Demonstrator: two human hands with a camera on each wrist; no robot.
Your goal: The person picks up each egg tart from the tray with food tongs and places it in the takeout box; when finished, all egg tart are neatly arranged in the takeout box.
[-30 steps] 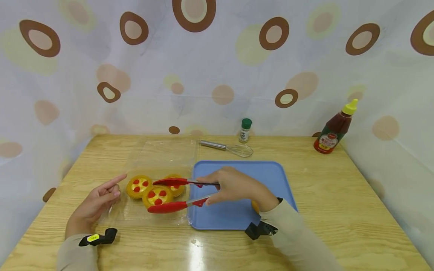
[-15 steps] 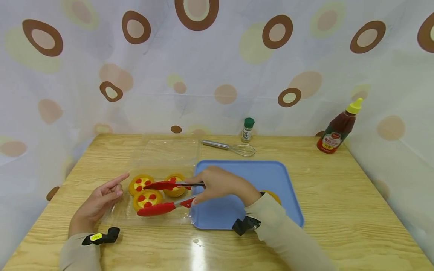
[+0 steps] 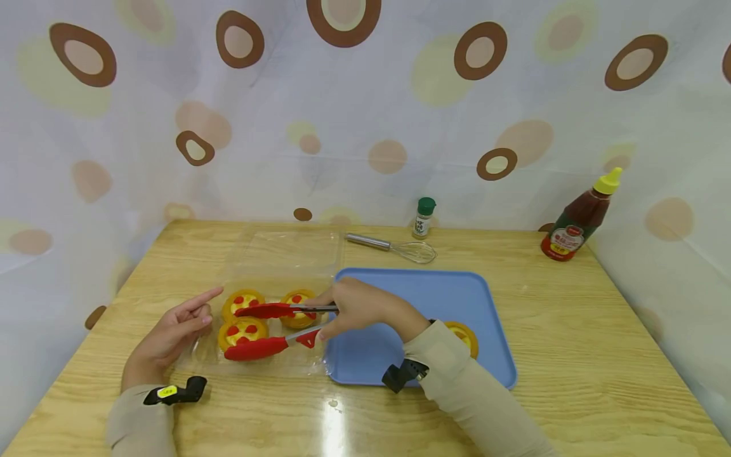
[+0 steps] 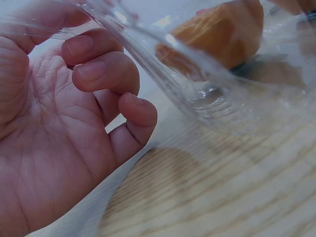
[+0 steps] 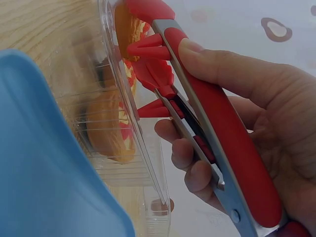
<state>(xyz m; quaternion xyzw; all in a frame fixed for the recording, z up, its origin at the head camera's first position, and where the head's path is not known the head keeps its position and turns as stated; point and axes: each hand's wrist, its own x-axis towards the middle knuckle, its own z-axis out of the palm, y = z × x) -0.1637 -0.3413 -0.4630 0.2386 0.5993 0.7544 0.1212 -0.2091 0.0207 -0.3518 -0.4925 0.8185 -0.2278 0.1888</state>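
Observation:
In the head view, my right hand [image 3: 362, 306] holds red-tipped tongs [image 3: 255, 349], whose heads stand apart on either side of a round tart [image 3: 233, 331] with red bits on top. That tart sits in a clear plastic container [image 3: 282, 365], with a second tart [image 3: 237, 298] behind it and a third tart [image 3: 293, 296] to the right. My left hand [image 3: 168, 333] is at the container's left side, index finger extended and other fingers curled. In the left wrist view, the plastic rim [image 4: 148, 64] passes across my upper fingers, where the grip is partly hidden.
A blue tray [image 3: 422, 285] stands right of the container, bearing another tart [image 3: 464, 335] partly behind my right sleeve. A whisk [image 3: 394, 246], a green-capped shaker [image 3: 423, 219] and a sauce bottle [image 3: 579, 219] line the back. Behind the container lies its open clear lid [image 3: 291, 246].
My right hand and the tongs have moved left, and the front tart has shifted left with them, away from the right-hand tart. My left hand has stayed by the container. The head view has shifted slightly.

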